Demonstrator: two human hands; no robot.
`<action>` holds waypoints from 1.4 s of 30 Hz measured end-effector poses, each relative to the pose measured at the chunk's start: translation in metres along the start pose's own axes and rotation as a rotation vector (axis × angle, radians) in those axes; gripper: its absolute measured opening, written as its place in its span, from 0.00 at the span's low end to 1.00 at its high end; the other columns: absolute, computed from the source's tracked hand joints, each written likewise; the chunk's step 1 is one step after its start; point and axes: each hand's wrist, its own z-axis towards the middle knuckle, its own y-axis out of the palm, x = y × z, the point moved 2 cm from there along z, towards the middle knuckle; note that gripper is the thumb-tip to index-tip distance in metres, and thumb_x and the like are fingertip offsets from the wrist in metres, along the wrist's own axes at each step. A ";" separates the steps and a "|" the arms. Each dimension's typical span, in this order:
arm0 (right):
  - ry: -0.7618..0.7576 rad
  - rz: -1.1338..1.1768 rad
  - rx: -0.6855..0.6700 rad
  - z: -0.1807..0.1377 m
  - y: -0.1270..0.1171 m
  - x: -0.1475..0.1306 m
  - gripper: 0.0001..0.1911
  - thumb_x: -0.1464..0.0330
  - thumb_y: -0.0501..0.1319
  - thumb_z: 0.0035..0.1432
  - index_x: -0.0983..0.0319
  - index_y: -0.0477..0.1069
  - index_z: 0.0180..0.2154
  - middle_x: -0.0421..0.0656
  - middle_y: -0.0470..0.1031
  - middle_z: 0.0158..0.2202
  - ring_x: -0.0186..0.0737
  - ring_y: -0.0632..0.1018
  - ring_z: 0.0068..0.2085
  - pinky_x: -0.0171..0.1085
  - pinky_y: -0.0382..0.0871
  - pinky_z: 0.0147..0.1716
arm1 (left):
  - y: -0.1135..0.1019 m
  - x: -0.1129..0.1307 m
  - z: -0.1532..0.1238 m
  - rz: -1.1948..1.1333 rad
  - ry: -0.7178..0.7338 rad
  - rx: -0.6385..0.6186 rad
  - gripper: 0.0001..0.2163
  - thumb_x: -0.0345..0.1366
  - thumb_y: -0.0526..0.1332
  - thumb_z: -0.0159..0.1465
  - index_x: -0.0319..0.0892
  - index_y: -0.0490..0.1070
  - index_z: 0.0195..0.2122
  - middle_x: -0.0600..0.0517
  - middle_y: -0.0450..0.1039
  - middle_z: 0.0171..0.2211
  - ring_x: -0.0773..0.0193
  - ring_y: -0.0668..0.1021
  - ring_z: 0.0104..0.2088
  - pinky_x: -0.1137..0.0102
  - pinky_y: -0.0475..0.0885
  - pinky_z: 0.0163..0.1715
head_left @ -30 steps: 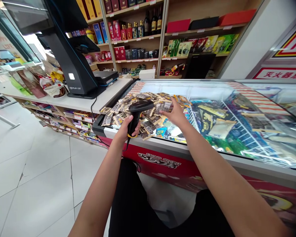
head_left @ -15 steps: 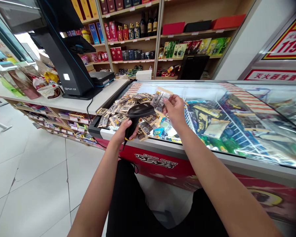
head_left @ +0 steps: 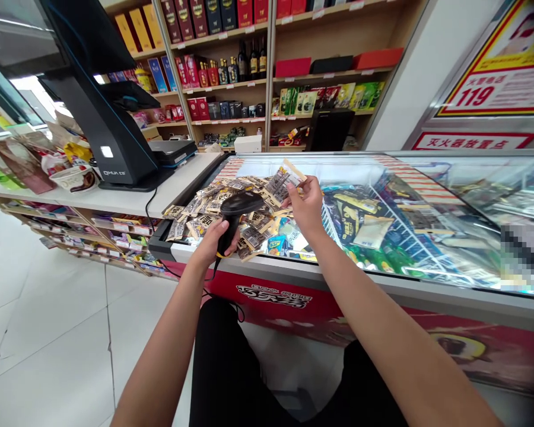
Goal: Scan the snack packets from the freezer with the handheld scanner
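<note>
My left hand (head_left: 216, 238) is wrapped round the handle of a black barcode scanner (head_left: 241, 203), whose head points right over the freezer's glass top. Between the thumb and fingers of my right hand (head_left: 306, 204) is a small snack packet (head_left: 283, 182), tan at the edges with a dark, see-through middle. It is tilted up, just right of the scanner's head. Beneath and behind the scanner spreads a pile of similar snack packets (head_left: 200, 201), lying on the glass. The scanner's lower handle is partly hidden by my fingers.
A chest freezer (head_left: 276, 270) with a red front stands before me, frozen goods showing through its glass. To the left, a counter (head_left: 133, 200) carries a black checkout terminal (head_left: 120, 136) and a paper bowl (head_left: 75, 179). Stocked shelves (head_left: 225, 86) line the back.
The packet in my right hand has turned, its tan edge now tilted up to the right. My view has shifted slightly to the right. Both hands keep their holds.
</note>
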 end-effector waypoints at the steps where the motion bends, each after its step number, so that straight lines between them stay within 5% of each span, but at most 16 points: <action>1: 0.027 -0.014 -0.001 0.001 -0.004 -0.001 0.42 0.24 0.69 0.57 0.52 0.63 0.48 0.42 0.74 0.47 0.38 0.80 0.29 0.43 0.80 0.29 | -0.002 0.003 0.004 -0.002 -0.004 0.009 0.32 0.71 0.72 0.64 0.44 0.73 0.39 0.56 0.72 0.23 0.71 0.64 0.13 0.71 0.57 0.15; 11: 0.099 -0.005 0.037 0.044 -0.051 0.005 0.42 0.28 0.74 0.57 0.50 0.68 0.54 0.42 0.76 0.42 0.47 0.85 0.38 0.42 0.79 0.32 | 0.022 -0.007 0.036 -0.006 -0.033 0.010 0.30 0.67 0.80 0.59 0.45 0.74 0.34 0.53 0.73 0.22 0.69 0.66 0.15 0.69 0.55 0.17; 24: 0.186 0.088 0.028 0.029 -0.003 0.009 0.36 0.38 0.80 0.58 0.50 0.67 0.52 0.36 0.75 0.38 0.38 0.81 0.32 0.38 0.77 0.32 | 0.016 -0.017 0.040 -0.001 -0.013 -0.046 0.35 0.73 0.79 0.57 0.44 0.72 0.28 0.51 0.73 0.21 0.67 0.68 0.16 0.67 0.55 0.19; 31: 0.219 0.125 0.081 0.029 -0.010 0.005 0.33 0.43 0.80 0.60 0.51 0.63 0.48 0.31 0.71 0.33 0.35 0.79 0.29 0.35 0.74 0.30 | 0.017 -0.014 0.036 -0.019 -0.052 -0.025 0.30 0.67 0.80 0.59 0.44 0.74 0.31 0.54 0.74 0.20 0.67 0.68 0.14 0.67 0.56 0.18; 42: 0.285 0.160 0.186 0.019 -0.011 -0.006 0.30 0.53 0.79 0.60 0.51 0.58 0.43 0.28 0.68 0.29 0.33 0.75 0.24 0.31 0.63 0.22 | 0.020 -0.008 0.031 0.110 0.006 -0.077 0.34 0.71 0.77 0.59 0.44 0.70 0.27 0.54 0.71 0.20 0.70 0.67 0.15 0.69 0.57 0.21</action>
